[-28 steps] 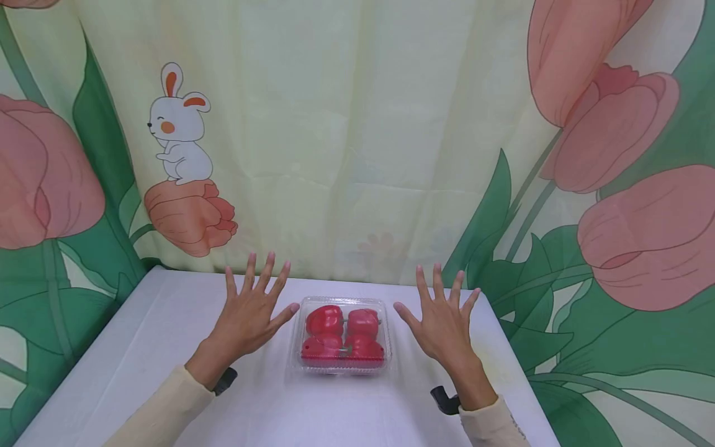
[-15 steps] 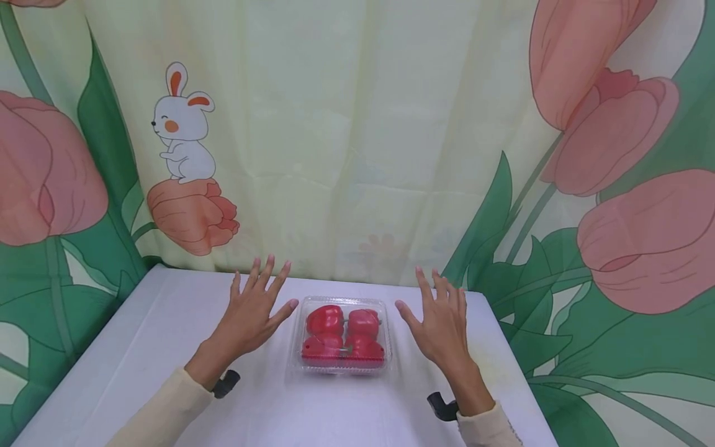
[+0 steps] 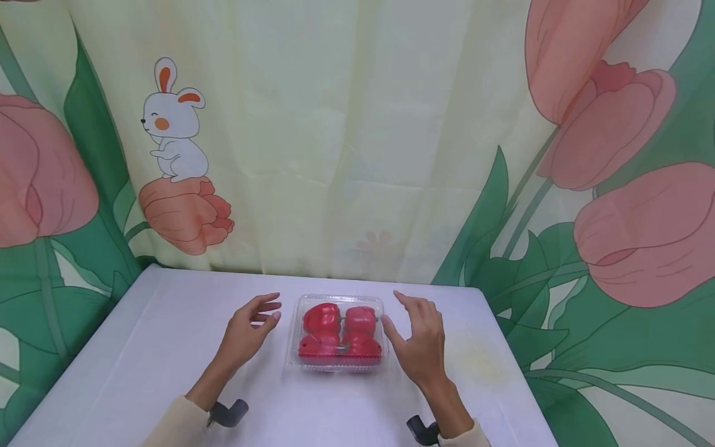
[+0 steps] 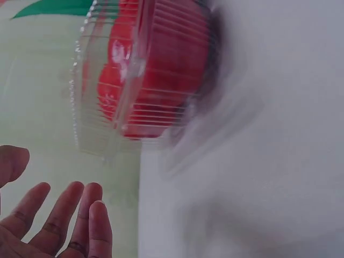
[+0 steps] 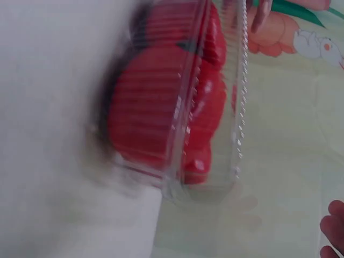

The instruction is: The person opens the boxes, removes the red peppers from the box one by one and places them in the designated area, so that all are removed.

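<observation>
A clear plastic clamshell box (image 3: 337,367) stands on the table with several red bell peppers (image 3: 322,320) inside, its lid apparently down. To its left hovers my left hand (image 3: 248,329), fingers relaxed and slightly bent, thumb toward the box, a small gap between. On the other side my right hand (image 3: 419,338) is held with loosely bent fingers, its thumb tip close to the box's right edge. Whether that thumb touches, I cannot tell. In the left wrist view the fingers (image 4: 56,226) are apart from the box; in the right wrist view only fingertips (image 5: 336,226) show.
A white cloth covers the table (image 3: 346,416). Behind it hangs a pale curtain (image 3: 313,155) printed with tulips and a white rabbit. Each wrist carries a black camera mount (image 3: 229,413).
Both hands have come down from a spread, raised pose and drawn nearer to the box. Their fingers have gone from widely spread to loosely bent. The box has stayed in place.
</observation>
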A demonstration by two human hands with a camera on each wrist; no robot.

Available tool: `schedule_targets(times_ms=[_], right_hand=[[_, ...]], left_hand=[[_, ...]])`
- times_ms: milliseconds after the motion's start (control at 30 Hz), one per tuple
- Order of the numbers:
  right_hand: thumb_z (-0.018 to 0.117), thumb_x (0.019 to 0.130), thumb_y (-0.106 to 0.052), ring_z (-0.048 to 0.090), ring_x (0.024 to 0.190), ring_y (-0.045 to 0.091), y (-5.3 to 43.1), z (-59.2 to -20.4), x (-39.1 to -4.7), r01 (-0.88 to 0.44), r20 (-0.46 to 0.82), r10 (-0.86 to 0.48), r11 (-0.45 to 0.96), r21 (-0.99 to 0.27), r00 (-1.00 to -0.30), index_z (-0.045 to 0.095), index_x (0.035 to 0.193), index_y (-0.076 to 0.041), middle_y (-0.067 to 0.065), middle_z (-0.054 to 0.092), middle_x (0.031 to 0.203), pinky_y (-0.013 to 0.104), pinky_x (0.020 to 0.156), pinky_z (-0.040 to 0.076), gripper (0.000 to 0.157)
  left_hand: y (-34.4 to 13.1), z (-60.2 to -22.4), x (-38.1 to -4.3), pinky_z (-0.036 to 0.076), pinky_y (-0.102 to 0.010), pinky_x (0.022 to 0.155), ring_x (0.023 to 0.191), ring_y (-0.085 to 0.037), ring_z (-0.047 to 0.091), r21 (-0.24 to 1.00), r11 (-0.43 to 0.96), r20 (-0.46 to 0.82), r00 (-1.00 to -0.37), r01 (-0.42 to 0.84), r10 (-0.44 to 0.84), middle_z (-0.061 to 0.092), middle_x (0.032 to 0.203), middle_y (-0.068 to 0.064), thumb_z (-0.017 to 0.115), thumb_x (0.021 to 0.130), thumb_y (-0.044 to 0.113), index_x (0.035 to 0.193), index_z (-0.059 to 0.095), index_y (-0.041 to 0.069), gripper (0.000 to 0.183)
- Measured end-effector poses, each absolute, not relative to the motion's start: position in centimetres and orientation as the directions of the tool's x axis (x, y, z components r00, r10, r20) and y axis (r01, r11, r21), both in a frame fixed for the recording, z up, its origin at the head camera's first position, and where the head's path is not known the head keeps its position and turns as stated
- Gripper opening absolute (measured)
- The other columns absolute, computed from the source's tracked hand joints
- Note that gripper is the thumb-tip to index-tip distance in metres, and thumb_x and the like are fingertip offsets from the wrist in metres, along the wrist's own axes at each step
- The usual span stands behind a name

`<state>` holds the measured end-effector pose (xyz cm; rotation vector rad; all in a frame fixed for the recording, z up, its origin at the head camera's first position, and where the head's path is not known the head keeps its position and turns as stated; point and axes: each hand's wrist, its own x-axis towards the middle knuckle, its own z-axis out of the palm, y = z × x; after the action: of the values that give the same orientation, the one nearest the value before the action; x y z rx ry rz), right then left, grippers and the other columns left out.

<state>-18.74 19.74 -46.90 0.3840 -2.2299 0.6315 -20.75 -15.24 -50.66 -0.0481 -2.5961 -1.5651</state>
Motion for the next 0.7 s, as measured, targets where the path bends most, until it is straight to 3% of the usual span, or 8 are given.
schedule_targets(times_ms=[133, 367, 700], right_hand=[[0.086, 0.085, -0.035, 0.069, 0.107, 0.021, 19.1, -47.9, -18.1, -0.466, 0.748, -0.071, 0.82, -0.332, -0.66, 0.071, 0.137, -0.016, 0.004, 0.074, 0.117, 0.046, 0.087, 0.059, 0.057], [0.091, 0.081, -0.032, 0.069, 0.101, 0.017, 18.1, -49.2, -17.3, -0.489, 0.758, -0.046, 0.79, -0.371, -0.65, 0.075, 0.13, -0.015, 0.002, 0.075, 0.111, 0.042, 0.084, 0.058, 0.054], [0.098, 0.074, -0.026, 0.066, 0.094, 0.012, 16.2, -50.9, -16.4, -0.52, 0.766, -0.014, 0.742, -0.423, -0.643, 0.077, 0.122, -0.014, -0.002, 0.074, 0.104, 0.036, 0.08, 0.056, 0.054]], left_hand=[[-15.3, -51.7, -20.6, 0.057, -0.021, 0.093, 0.123, -0.028, 0.07, 0.92, 0.391, 0.035, -0.999, 0.021, -0.03, 0.07, 0.142, -0.011, 0.07, 0.104, 0.028, 0.151, 0.057, 0.021, 0.05], [-15.0, -53.1, -20.7, 0.063, -0.027, 0.088, 0.112, -0.029, 0.076, 0.963, 0.267, -0.046, -0.999, -0.047, -0.01, 0.069, 0.142, -0.015, 0.068, 0.105, 0.022, 0.151, 0.057, 0.018, 0.048], [-14.3, -55.4, -21.3, 0.063, -0.024, 0.085, 0.107, -0.024, 0.076, 0.984, 0.157, -0.095, -0.995, -0.087, 0.043, 0.071, 0.137, -0.019, 0.07, 0.102, 0.014, 0.149, 0.059, 0.014, 0.048]])
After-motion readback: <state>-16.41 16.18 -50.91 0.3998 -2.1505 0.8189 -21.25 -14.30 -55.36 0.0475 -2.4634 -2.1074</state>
